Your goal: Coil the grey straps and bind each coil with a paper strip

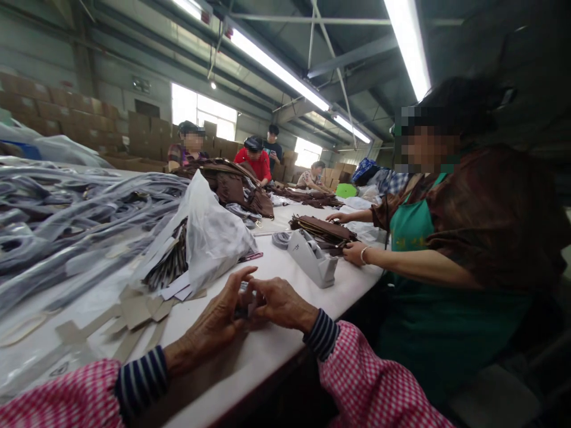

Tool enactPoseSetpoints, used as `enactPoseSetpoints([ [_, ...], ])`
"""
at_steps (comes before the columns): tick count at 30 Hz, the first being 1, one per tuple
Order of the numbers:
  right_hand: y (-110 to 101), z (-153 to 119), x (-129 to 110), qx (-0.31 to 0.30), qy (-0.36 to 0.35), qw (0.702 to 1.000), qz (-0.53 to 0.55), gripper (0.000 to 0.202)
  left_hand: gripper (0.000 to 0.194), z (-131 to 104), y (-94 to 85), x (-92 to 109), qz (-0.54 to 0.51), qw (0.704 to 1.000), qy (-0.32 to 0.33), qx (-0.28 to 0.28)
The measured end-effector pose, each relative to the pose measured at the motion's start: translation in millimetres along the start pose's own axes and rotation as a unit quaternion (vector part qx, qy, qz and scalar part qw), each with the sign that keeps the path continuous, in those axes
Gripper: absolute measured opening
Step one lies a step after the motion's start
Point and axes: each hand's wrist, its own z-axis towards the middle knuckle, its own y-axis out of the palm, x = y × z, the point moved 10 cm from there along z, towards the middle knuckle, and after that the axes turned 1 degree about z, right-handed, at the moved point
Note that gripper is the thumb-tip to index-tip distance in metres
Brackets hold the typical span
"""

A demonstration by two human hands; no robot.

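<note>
My left hand (209, 324) and my right hand (282, 304) meet over the white tabletop (285, 351), close to its front edge. Both have bent fingers closed around something small and greyish, mostly hidden between them; its kind does not show. Just beyond my right hand stands a grey tape dispenser (310, 261). Left of it, a white plastic bag (218, 217) partly covers a bundle of dark strips (169, 264). Flat grey-beige card pieces (138, 309) lie scattered beside my left hand.
Grey straps in clear plastic (66, 208) heap up on the left. At right, a co-worker in a green apron (413, 223) has both hands on a stack of brown pieces (323, 229). A brown pile (241, 184) lies farther back, with several people behind and cardboard boxes (66, 116) along the wall.
</note>
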Motion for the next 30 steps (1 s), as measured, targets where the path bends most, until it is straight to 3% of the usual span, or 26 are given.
enactPoseSetpoints([
  [7, 6, 0, 2, 0.031, -0.041, 0.998, 0.031, 0.024, 0.087, 7, -7.4, -26, -0.048, 0.998, 0.021, 0.04],
  [12, 19, 10, 23, 0.005, -0.034, 0.994, 0.106, 0.021, 0.069, 7, -1.6, -32, -0.018, 1.0, 0.001, 0.016],
  [14, 24, 15, 33, -0.015, -0.011, 0.991, 0.13, 0.019, 0.062, 5, 0.9, -29, 0.027, 1.0, 0.01, 0.002],
  [16, 25, 19, 41, -0.021, 0.01, 0.988, 0.152, 0.018, 0.054, 1, -5.4, -18, 0.119, 0.99, 0.069, 0.024],
  [20, 26, 20, 46, -0.028, 0.036, 0.975, 0.216, 0.022, 0.029, -11, -25.5, 3, 0.297, 0.933, 0.18, 0.091],
  [23, 24, 17, 44, -0.03, 0.05, 0.964, 0.259, 0.021, 0.021, -15, -27.4, 8, 0.31, 0.928, 0.201, 0.058],
  [27, 23, 16, 41, -0.046, 0.068, 0.962, 0.26, 0.02, 0.016, -11, -13.9, 9, 0.309, 0.942, 0.132, -0.017],
  [30, 22, 15, 38, -0.072, 0.077, 0.962, 0.253, 0.017, 0.014, -5, -8.1, 7, 0.297, 0.952, 0.065, -0.041],
])
